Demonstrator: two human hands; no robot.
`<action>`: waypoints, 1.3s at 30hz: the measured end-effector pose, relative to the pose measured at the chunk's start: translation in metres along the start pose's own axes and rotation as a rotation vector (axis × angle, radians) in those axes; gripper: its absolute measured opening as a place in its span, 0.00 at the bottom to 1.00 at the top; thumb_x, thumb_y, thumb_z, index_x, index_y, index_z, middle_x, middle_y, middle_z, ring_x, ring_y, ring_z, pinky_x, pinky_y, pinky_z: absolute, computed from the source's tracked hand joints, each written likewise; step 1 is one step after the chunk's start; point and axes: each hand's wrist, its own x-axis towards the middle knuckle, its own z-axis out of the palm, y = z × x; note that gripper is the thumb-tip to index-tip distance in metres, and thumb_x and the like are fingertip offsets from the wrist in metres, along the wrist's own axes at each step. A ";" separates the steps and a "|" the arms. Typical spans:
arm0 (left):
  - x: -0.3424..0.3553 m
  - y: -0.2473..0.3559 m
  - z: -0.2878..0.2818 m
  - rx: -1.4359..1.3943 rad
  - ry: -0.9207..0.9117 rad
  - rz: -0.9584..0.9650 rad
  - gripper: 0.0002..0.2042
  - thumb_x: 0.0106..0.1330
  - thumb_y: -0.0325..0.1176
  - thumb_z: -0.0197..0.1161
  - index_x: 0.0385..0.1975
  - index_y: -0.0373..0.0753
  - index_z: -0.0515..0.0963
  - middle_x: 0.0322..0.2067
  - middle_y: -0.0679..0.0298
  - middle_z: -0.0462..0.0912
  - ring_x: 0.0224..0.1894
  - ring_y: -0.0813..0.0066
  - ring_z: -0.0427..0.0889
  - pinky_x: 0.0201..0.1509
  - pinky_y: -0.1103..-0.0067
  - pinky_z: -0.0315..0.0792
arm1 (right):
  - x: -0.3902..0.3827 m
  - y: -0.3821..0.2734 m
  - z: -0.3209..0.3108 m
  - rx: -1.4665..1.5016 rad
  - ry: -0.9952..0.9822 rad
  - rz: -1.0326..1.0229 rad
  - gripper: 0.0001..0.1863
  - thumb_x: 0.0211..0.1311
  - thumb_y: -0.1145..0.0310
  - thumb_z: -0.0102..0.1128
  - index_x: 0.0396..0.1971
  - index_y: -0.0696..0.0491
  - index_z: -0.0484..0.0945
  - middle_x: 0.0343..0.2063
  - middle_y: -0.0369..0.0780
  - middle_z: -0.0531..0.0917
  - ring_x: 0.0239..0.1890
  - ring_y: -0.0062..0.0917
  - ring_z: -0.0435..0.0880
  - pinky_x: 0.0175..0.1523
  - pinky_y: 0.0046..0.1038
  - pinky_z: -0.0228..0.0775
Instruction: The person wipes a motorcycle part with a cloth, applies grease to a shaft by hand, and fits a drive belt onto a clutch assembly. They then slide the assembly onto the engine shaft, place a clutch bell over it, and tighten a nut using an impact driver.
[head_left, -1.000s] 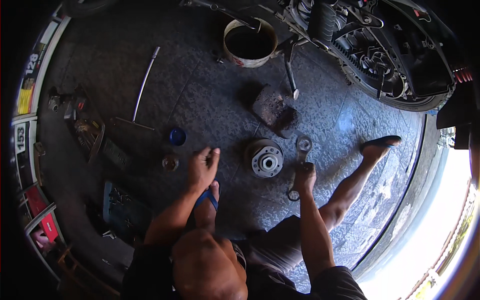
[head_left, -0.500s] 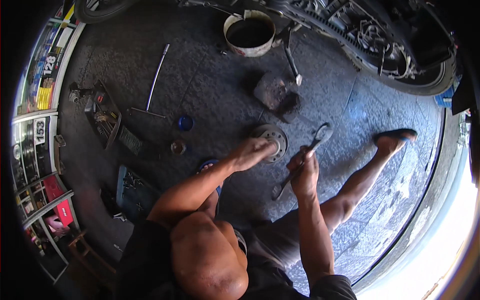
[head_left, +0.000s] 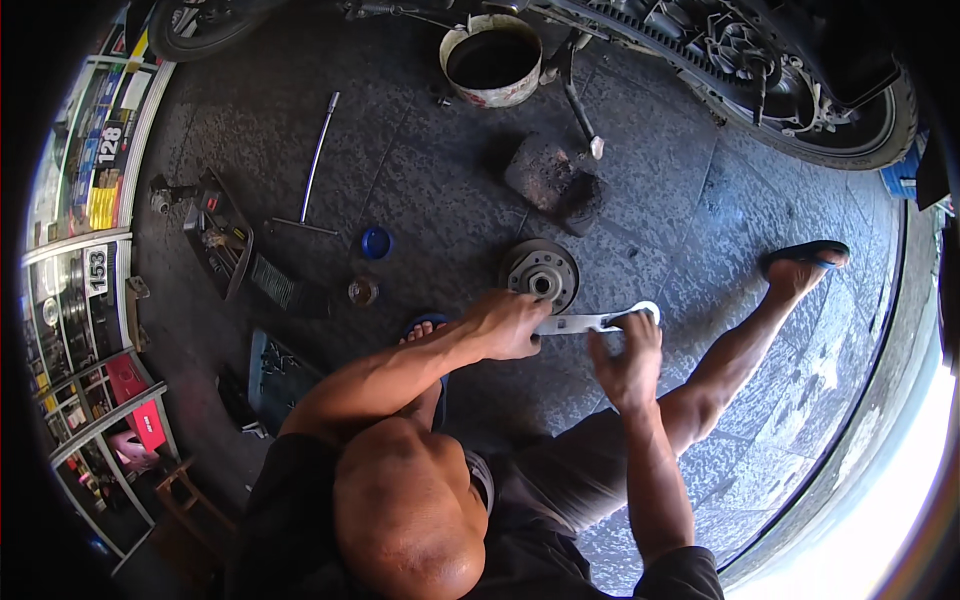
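Grasping flat wrench (head_left: 588, 322) by its 9 o'clock end with left hand (head_left: 508, 326), touching its 3 o'clock end with right hand (head_left: 630, 365), tightness there too blurred to tell. Holding wrench near round metal part (head_left: 541, 276) lying at left hand's 1 o'clock, seeing rusty block (head_left: 545, 178) at that part's 12, blue cap (head_left: 376, 242) at 9.

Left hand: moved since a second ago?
Yes. Judged against the round blue object on the floor, the left hand has moved right, now at the wrench's left end.
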 end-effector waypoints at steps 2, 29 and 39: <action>0.003 0.002 0.003 0.026 0.048 0.105 0.15 0.53 0.34 0.73 0.36 0.35 0.79 0.36 0.52 0.85 0.42 0.53 0.87 0.48 0.61 0.81 | 0.011 0.002 0.011 0.036 -0.146 -0.259 0.18 0.58 0.60 0.73 0.40 0.58 0.83 0.36 0.46 0.86 0.47 0.44 0.83 0.60 0.46 0.67; 0.018 -0.053 -0.005 -0.484 0.311 -0.363 0.13 0.65 0.38 0.71 0.32 0.32 0.82 0.26 0.52 0.85 0.30 0.59 0.86 0.37 0.67 0.77 | 0.110 0.038 0.034 -0.068 -0.818 0.101 0.24 0.66 0.44 0.64 0.39 0.52 0.90 0.27 0.45 0.89 0.32 0.38 0.90 0.43 0.40 0.79; 0.031 -0.047 -0.005 0.258 0.264 0.310 0.46 0.51 0.54 0.79 0.68 0.35 0.67 0.68 0.51 0.68 0.69 0.52 0.68 0.73 0.59 0.62 | 0.113 0.036 0.044 0.005 -0.980 0.333 0.30 0.63 0.38 0.65 0.41 0.54 0.89 0.26 0.43 0.89 0.30 0.32 0.90 0.45 0.38 0.80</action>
